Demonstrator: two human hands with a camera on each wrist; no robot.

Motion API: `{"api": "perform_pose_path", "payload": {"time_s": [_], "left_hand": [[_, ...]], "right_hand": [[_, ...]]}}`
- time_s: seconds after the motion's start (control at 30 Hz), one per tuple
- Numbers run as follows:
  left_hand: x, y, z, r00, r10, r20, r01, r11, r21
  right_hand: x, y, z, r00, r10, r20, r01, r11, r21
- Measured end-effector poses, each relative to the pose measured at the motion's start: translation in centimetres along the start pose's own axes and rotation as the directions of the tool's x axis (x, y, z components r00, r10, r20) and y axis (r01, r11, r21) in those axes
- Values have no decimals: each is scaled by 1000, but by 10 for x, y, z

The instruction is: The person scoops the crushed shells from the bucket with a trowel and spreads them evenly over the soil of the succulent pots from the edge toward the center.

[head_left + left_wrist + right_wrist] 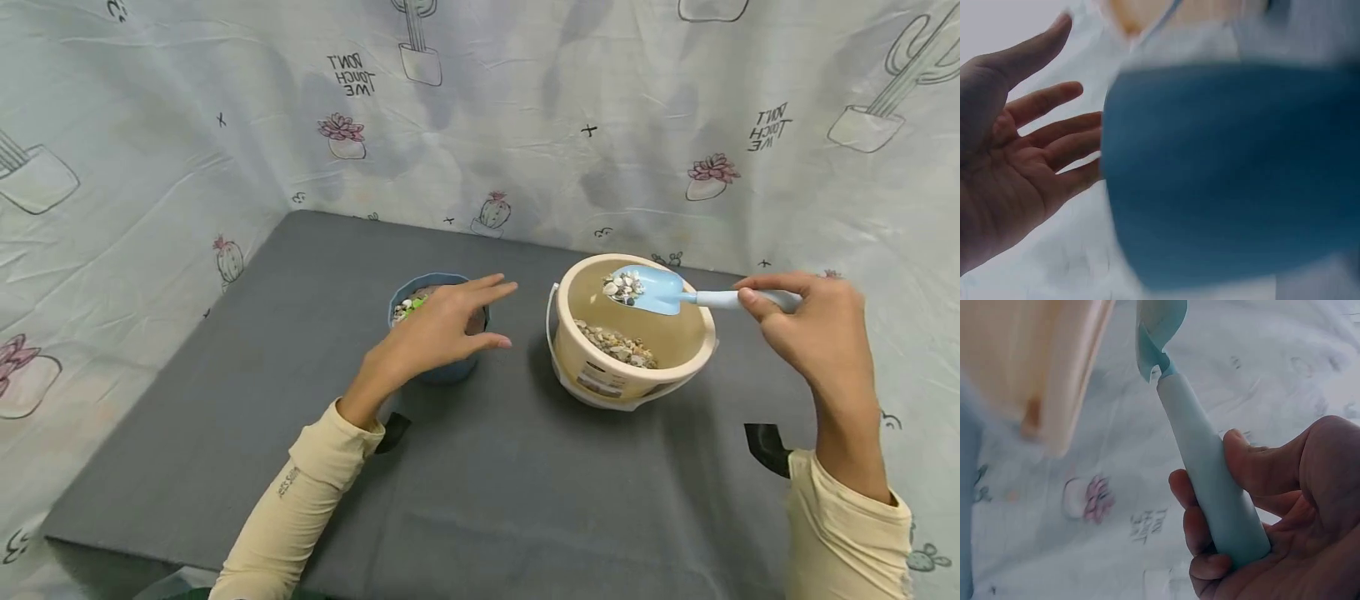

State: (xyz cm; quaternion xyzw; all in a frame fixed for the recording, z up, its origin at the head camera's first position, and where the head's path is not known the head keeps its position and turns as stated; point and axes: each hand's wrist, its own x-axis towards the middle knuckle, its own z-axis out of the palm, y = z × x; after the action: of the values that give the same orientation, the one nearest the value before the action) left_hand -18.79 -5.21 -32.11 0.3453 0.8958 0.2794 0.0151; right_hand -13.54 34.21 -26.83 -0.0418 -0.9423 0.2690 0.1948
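My right hand (813, 321) grips the scoop (663, 293) over the bucket (678, 340); my left hand (431, 333) spreads its fingers (1047, 102) by the pot (448, 372).

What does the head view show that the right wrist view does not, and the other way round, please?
Only the head view shows the left-hand grip by the blue tub, the gravel inside the cream bucket and the pebbles on the blade of the light-blue trowel.

Only the right wrist view shows the palm side of the right-hand grip, with three fingertips beyond the trowel's handle.

Both show the trowel, the right-hand grip, the cream bucket and the plant-print cloth.
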Motion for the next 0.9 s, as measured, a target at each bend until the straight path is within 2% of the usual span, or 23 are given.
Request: {"api": "perform_pose_path", "payload": {"time_s": [0.07,0.17,0.33,0.4,0.47,0.67,0.8,0.9], "left_hand": [[-16,-11,-12,997,-75,-24,76,997,18],[-39,-27,-25,983,-180,-39,181,983,31],[-61,-45,-31,953,-304,3,303,952,40],[-64,-49,-30,942,-334,28,332,942,48],[-60,-51,-28,938,-344,46,341,938,57],[-54,-54,-25,944,-328,44,325,943,62],[-57,-56,-26,939,-343,30,343,939,31],[-59,-58,-26,923,-384,25,384,923,-12]], "right_hand": [[1,-9,3,1000,-10,-3,10,999,32],[1,-26,13,999,-49,0,49,996,80],[2,-55,38,992,-130,3,128,982,137],[1,-69,52,987,-157,21,152,977,151],[-1,-80,65,982,-183,37,174,970,171],[-8,-109,112,954,-298,45,275,921,276],[-12,-123,137,930,-367,17,344,887,309],[-16,-129,150,900,-436,-30,421,847,326]]}}
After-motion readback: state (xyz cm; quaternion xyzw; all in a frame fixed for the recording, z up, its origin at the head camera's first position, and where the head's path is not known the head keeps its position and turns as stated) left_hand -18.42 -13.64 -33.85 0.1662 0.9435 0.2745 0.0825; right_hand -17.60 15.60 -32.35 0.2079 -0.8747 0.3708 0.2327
